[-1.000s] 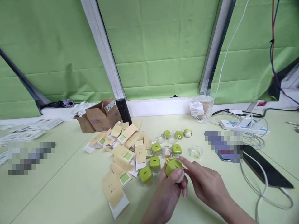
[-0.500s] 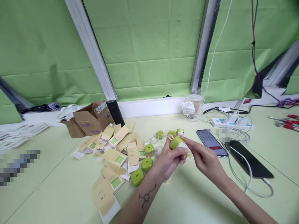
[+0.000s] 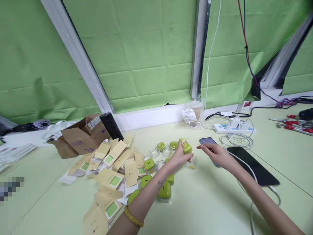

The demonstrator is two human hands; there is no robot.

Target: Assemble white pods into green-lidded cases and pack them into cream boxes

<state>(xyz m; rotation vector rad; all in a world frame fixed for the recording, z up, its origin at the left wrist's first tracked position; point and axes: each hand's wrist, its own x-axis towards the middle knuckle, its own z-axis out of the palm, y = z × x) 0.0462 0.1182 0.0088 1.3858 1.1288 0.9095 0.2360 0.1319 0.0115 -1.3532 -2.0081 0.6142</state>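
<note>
My left hand (image 3: 178, 159) is stretched out over the table, its fingers closed round a small green-capped piece (image 3: 187, 148) with a yellow ring on it. My right hand (image 3: 215, 154) hovers just to its right over a phone (image 3: 206, 141), fingers loosely curled and pinched, and I cannot make out anything in them. A clear plastic case (image 3: 191, 163) stands below the held piece. More green-capped pieces (image 3: 164, 191) and clear cases lie around my left forearm.
A heap of tan cards with green squares (image 3: 110, 163) lies at the left, behind it a torn cardboard box (image 3: 78, 138) and a black cylinder (image 3: 111, 125). A black tablet (image 3: 253, 164), a power strip (image 3: 234, 129) with cables, and red-handled tools (image 3: 293, 124) lie to the right.
Both arms have reached farther out across the table. My left hand carried the green-capped piece away from me toward the row of green pieces; my right hand came off it and moved right.
</note>
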